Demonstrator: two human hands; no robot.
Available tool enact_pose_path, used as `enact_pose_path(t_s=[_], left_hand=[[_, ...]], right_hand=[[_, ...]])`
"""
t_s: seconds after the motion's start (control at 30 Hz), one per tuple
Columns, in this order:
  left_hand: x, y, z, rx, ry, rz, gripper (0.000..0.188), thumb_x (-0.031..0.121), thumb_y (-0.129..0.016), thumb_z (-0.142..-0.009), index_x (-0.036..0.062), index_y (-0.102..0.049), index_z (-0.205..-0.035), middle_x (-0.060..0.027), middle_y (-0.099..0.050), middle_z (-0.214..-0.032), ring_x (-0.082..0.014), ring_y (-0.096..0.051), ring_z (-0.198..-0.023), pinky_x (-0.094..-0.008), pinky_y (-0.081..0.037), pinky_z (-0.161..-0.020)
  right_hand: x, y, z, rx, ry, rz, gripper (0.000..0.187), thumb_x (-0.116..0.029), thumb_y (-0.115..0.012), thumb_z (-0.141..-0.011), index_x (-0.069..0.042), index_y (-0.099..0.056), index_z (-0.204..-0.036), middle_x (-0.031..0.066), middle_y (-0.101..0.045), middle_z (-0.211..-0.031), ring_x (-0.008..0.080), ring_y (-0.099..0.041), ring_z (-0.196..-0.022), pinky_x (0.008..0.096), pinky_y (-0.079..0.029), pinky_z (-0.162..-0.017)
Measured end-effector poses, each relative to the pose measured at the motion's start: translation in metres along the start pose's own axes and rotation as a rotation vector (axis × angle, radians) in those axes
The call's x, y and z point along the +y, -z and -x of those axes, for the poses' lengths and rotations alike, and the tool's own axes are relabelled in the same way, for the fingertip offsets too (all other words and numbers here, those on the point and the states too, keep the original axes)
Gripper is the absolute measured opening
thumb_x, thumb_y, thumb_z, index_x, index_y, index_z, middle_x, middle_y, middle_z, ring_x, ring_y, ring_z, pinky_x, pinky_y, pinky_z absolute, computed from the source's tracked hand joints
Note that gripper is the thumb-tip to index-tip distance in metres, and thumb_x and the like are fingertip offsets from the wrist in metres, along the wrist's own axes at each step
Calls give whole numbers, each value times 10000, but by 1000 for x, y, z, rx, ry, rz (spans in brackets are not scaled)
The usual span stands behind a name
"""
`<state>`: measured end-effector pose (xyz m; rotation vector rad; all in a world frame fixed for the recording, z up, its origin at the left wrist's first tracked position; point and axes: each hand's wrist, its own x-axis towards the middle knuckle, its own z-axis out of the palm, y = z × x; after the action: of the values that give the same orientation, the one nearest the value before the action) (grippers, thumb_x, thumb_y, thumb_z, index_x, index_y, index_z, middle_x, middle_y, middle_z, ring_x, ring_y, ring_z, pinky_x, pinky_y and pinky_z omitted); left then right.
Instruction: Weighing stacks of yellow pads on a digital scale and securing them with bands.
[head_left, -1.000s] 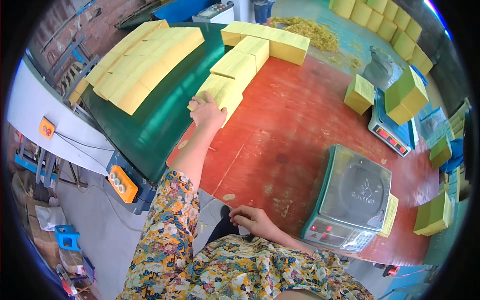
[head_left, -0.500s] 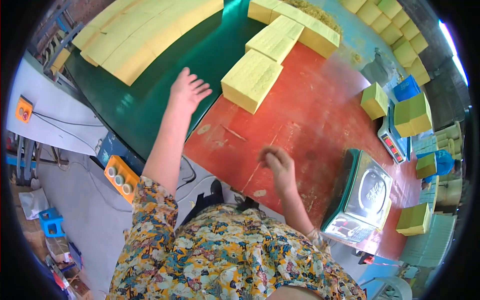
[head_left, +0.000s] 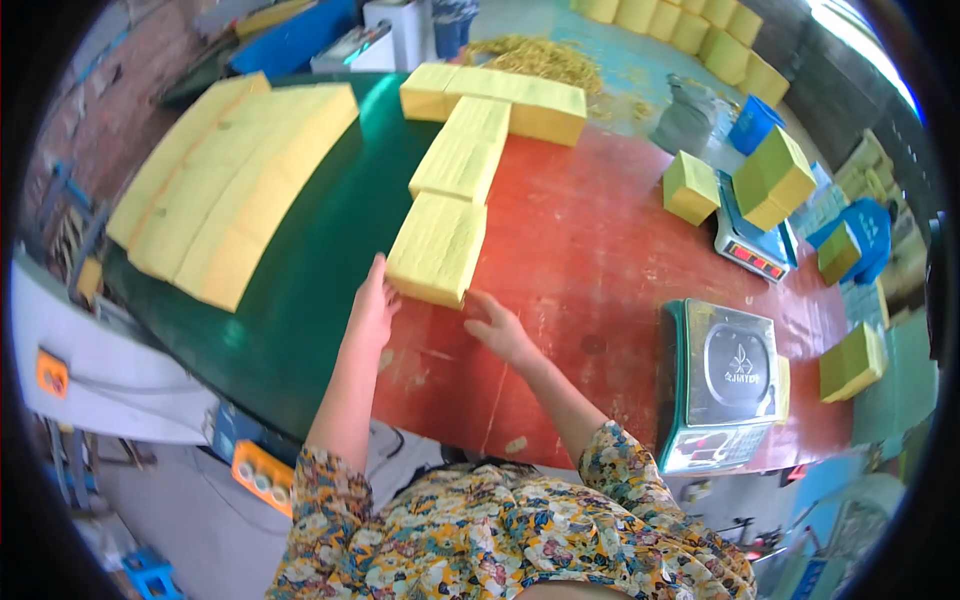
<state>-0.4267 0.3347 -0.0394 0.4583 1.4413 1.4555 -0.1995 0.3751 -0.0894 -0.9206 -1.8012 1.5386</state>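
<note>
A block of stacked yellow paper (head_left: 437,240) lies at the seam between the green belt and the red table, the nearest in a row of such blocks. At its near left corner is my left hand (head_left: 373,308), thumb stretched upward and fingers apart, partly hidden beside the block; contact is hard to tell. My right hand (head_left: 500,330) hovers by the near right corner, fingers spread and slightly bent, fingertips close to the block's lower edge. Neither hand grips it. Directly behind lies another yellow paper block (head_left: 465,150), with a crosswise row of blocks (head_left: 545,108) beyond it.
Long rows of yellow paper (head_left: 240,180) cover the left of the green belt (head_left: 300,240). On the red table (head_left: 590,260) stand a steel-topped scale (head_left: 735,375) and another scale (head_left: 755,250) bearing paper blocks. A person in blue (head_left: 865,235) is at the far right. An orange button box (head_left: 262,475) sits below the belt.
Both hands have moved forward to either side of the nearest paper block, the right one also leftward. The view has shifted, showing more of the far room.
</note>
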Motion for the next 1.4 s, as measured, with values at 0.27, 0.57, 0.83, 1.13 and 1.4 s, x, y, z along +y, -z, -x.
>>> enact_pose_path(t_s=[0.27, 0.57, 0.83, 1.13, 1.4], left_hand=[[86, -34, 27, 250, -531, -229, 595, 387, -560, -955, -1, -451, -1392, -152, -472, -1423, -272, -450, -1307, -405, -334, -1077], [-25, -159, 41, -390, -1045, -1060, 366, 133, -658, -852, -28, -609, -1178, -262, -494, -1364, -424, -499, -1246, -475, -417, -1053], [-71, -119, 57, -415, -727, -1195, 513, 216, -699, -840, -23, -548, -1268, -214, -452, -1408, -410, -422, -1317, -503, -378, -1089], [-65, -126, 66, -408, -791, -1187, 415, 188, -568, -874, -87, -577, -1185, -289, -510, -1326, -449, -464, -1274, -532, -424, -1062], [-65, -124, 74, -372, -827, -1226, 431, 170, -605, -849, -106, -580, -1179, -298, -501, -1338, -443, -448, -1294, -528, -410, -1072]], right_hand=[[24, 61, -39, 558, 23, 8, 294, -89, -576, -897, -16, -635, -1175, 97, -703, -1073, 162, -647, -984, 299, -502, -861], [-11, 178, -193, 780, 241, 259, 327, -71, -597, -882, -65, -606, -1209, 112, -668, -1037, 223, -639, -942, 346, -513, -823], [-57, 254, -359, 649, 505, 1012, 439, -310, -621, -886, -117, -552, -1274, 136, -572, -1265, 332, -524, -1196, 494, -416, -978], [-75, 273, -490, 393, -57, 1191, 682, -585, -377, -910, -156, -455, -1434, 108, -451, -1484, 340, -381, -1385, 628, -192, -1121], [-73, 281, -471, 384, -108, 1141, 723, -631, -371, -901, -190, -415, -1472, 105, -350, -1553, 321, -296, -1444, 607, -144, -1162]])
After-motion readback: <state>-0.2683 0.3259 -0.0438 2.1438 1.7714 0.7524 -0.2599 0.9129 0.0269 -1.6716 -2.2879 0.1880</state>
